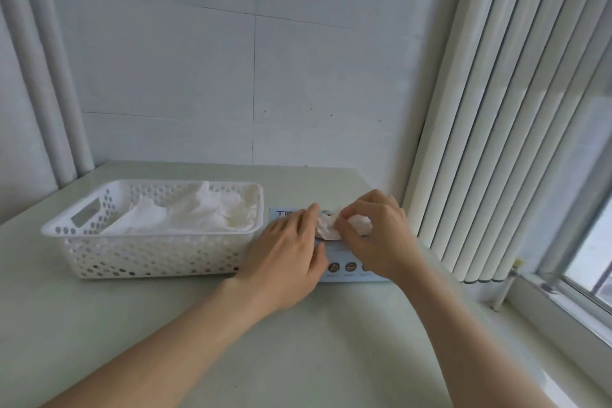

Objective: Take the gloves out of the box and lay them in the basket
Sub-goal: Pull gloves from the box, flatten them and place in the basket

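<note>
On the table (298, 341) sits the white basket (155, 232), at 9 o'clock from the blue box (341, 255). Soft white gloves (198, 212) are piled in it. The left hand (288, 255) lies flat on the box, fingers straight. The right hand (381, 238) pinches a glove (326, 228) poking out of the box's top. The glove looks thin, light and floppy. It is best to grab the bunched part and pull gently.

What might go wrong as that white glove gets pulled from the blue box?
The right hand pinches a thin white glove at the opening of the flat light-blue cardboard box; it may tear or drag others out. The left hand only presses the box, so it might slide.
</note>
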A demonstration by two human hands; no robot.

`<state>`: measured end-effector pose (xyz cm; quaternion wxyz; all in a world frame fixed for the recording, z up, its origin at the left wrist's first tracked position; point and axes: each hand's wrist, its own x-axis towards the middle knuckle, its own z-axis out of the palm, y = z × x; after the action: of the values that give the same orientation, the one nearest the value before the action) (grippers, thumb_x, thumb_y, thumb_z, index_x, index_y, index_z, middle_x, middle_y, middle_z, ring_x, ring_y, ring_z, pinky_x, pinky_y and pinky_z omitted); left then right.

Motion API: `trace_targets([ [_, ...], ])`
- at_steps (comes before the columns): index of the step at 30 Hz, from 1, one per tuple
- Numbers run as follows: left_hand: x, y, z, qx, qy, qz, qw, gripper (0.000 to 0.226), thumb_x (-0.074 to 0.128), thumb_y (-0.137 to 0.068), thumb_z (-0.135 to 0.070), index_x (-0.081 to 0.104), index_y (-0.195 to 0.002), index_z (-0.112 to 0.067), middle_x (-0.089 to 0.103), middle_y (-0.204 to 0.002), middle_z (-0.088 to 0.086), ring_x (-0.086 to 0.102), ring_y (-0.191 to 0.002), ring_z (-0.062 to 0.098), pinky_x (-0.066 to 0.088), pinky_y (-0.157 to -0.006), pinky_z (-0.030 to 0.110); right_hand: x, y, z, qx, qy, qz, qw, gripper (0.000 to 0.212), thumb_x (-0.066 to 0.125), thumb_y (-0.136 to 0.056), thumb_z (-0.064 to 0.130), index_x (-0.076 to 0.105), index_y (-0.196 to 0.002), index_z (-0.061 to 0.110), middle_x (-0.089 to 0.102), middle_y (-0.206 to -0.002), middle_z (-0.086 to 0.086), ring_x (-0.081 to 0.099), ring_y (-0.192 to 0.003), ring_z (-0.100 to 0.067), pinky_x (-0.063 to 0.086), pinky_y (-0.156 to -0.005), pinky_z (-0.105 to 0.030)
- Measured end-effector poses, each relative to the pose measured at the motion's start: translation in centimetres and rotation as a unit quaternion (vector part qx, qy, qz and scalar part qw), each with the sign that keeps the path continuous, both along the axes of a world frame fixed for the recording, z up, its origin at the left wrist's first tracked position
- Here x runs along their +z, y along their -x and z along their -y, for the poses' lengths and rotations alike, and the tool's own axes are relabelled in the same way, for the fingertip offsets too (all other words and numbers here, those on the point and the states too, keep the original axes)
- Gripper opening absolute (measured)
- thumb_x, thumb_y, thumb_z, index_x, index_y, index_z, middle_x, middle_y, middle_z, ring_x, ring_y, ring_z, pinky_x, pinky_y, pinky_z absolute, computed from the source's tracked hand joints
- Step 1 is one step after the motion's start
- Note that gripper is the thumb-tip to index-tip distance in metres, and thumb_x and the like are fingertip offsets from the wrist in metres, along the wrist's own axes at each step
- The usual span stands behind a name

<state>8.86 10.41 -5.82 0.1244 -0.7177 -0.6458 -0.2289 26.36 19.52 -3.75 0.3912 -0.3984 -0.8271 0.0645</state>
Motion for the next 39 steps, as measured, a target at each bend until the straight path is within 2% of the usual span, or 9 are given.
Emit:
trace_targets([
  [5,-0.6,0.2,0.1,-0.021,-0.039,-0.014,0.999,0.061,0.035,-0.105,-0.036,0.021,-0.162,-0.018,0.062,-0.134,0.002,0.06,-0.118,0.023,0.046,-0.102,0.034,0.1,0.6,-0.2,-0.019,0.017,-0.12,0.992,0.012,0.072,-0.098,0.027,0.083,-0.093,0.024,0.074,-0.09,0.013,0.067,-0.091,-0.005,0.054,-0.086,-0.033],
  [9,-0.7,0.2,0.2,-0.034,-0.05,-0.002,0.998,0.06,0.042,-0.103,-0.033,0.022,-0.159,-0.024,0.062,-0.119,-0.004,0.061,-0.103,0.02,0.047,-0.09,0.03,0.7,0.6,0.4,-0.033,0.087,-0.22,0.971,0.016,0.069,-0.099,0.029,0.08,-0.088,0.029,0.076,-0.081,0.02,0.069,-0.087,0.003,0.055,-0.079,-0.027],
  [15,-1.4,0.3,-0.1,-0.017,-0.059,-0.037,0.997,0.042,0.034,-0.104,-0.034,0.046,-0.145,-0.029,0.06,-0.133,-0.003,0.062,-0.113,0.021,0.049,-0.099,0.034,1.7,0.5,1.0,0.01,0.17,-0.373,0.912,0.018,0.069,-0.097,0.031,0.08,-0.085,0.023,0.077,-0.079,0.006,0.071,-0.078,-0.017,0.054,-0.069,-0.037],
  [18,-1.6,0.5,-0.3,-0.009,-0.056,-0.051,0.997,0.045,0.031,-0.105,-0.037,0.058,-0.138,-0.023,0.059,-0.141,0.001,0.063,-0.119,0.023,0.05,-0.102,0.037,2.3,0.5,1.5,0.017,0.13,-0.408,0.903,0.019,0.066,-0.102,0.029,0.078,-0.088,0.022,0.075,-0.081,0.005,0.068,-0.079,-0.012,0.054,-0.074,-0.035],
  [23,-1.4,0.5,-0.5,-0.004,-0.039,-0.071,0.997,0.054,0.021,-0.107,-0.046,0.061,-0.135,-0.023,0.057,-0.144,-0.003,0.06,-0.124,0.022,0.047,-0.107,0.037,2.7,0.7,1.7,-0.032,0.025,-0.433,0.901,0.02,0.051,-0.111,0.032,0.062,-0.099,0.019,0.065,-0.084,0.001,0.061,-0.078,-0.021,0.053,-0.075,-0.042],
  [28,-0.9,0.4,-0.4,-0.004,-0.005,-0.077,0.997,0.061,0.013,-0.108,-0.049,0.059,-0.139,-0.024,0.052,-0.148,-0.005,0.058,-0.127,0.023,0.045,-0.109,0.037,3.9,0.6,2.8,-0.058,-0.054,-0.467,0.881,0.016,0.039,-0.115,0.032,0.049,-0.106,0.022,0.042,-0.068,0.016,0.038,-0.059,-0.007,0.036,-0.058,-0.028],
  [32,-0.1,0.1,-0.2,-0.008,0.028,-0.059,0.998,0.056,0.019,-0.109,-0.05,0.051,-0.147,-0.026,0.043,-0.154,-0.009,0.049,-0.136,0.02,0.034,-0.114,0.032,5.5,0.3,4.5,-0.059,-0.093,-0.512,0.852,0.012,0.034,-0.116,0.024,0.043,-0.109,0.021,0.046,-0.065,0.025,0.042,-0.058,0.001,0.037,-0.058,-0.016],
  [36,0.4,0.4,-0.1,-0.038,0.022,0.006,0.999,0.041,0.037,-0.11,-0.047,0.05,-0.143,-0.028,0.045,-0.143,-0.015,0.053,-0.125,0.015,0.035,-0.095,0.023,5.9,0.4,4.9,0.02,-0.042,-0.495,0.867,0.019,0.048,-0.113,0.03,0.055,-0.099,0.019,0.04,-0.057,0.011,0.035,-0.05,-0.011,0.032,-0.047,-0.029],
  [39,1.2,0.5,0.0,-0.048,0.028,0.129,0.99,0.021,0.054,-0.101,-0.036,0.046,-0.12,-0.028,0.05,-0.119,-0.014,0.058,-0.097,0.009,0.042,-0.072,0.023,5.5,0.8,4.9,0.105,0.099,-0.433,0.89,0.024,0.067,-0.104,0.033,0.071,-0.09,0.015,0.058,-0.066,-0.029,0.046,-0.056,-0.022,0.04,-0.051,-0.038],
])
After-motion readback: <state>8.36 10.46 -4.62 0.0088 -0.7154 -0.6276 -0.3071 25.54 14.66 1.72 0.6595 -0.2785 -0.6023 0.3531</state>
